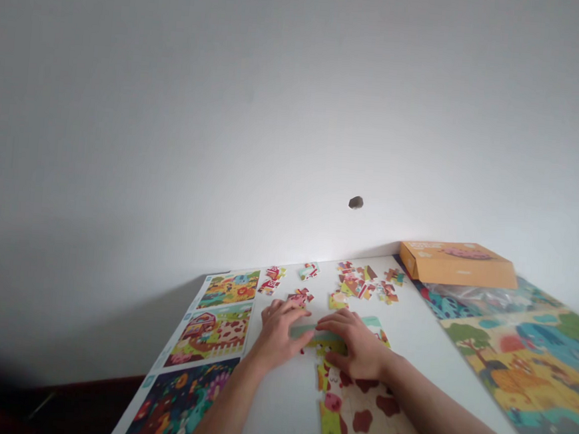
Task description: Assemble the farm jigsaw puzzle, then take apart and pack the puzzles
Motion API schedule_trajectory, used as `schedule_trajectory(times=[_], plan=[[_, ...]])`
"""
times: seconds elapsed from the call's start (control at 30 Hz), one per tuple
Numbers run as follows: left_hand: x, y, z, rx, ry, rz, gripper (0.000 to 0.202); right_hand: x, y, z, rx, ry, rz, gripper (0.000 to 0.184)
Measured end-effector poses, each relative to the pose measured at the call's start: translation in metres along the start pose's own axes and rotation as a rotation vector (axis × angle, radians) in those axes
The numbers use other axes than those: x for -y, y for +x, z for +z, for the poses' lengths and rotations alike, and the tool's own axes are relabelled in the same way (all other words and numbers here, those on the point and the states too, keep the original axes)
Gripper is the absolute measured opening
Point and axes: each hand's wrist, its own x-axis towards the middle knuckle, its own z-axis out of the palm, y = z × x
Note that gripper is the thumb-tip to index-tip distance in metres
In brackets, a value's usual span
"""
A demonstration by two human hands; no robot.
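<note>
While strips of white tabletop (435,342) show on both sides of the cow puzzle (364,420), the left hand (278,330) and right hand (354,342) reach palms down, fingers curved; I cannot tell whether either pinches the green strip (303,329) lying between their fingertips at the puzzle's far edge

A strip of white tabletop (426,328) between the cow puzzle (362,420) and the animal-print sheet (523,359) affords passage, its near part crossed by the right forearm (439,418). A second channel, between the puzzle and the three-picture sheet (225,329), is obstructed by the left forearm (237,400). Beyond both hands, loose puzzle pieces (361,286) break up the surface, the wall (300,144) bounds the far edge and the orange box (458,270) blocks the far right.
</note>
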Motion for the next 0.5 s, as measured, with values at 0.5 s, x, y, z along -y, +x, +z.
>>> schedule_trajectory(times=[0.5], plan=[[0.025,0.007,0.015,-0.196,0.228,-0.351,0.015,-0.001,0.0,0.001,0.002,0.007,0.003,0.05]])
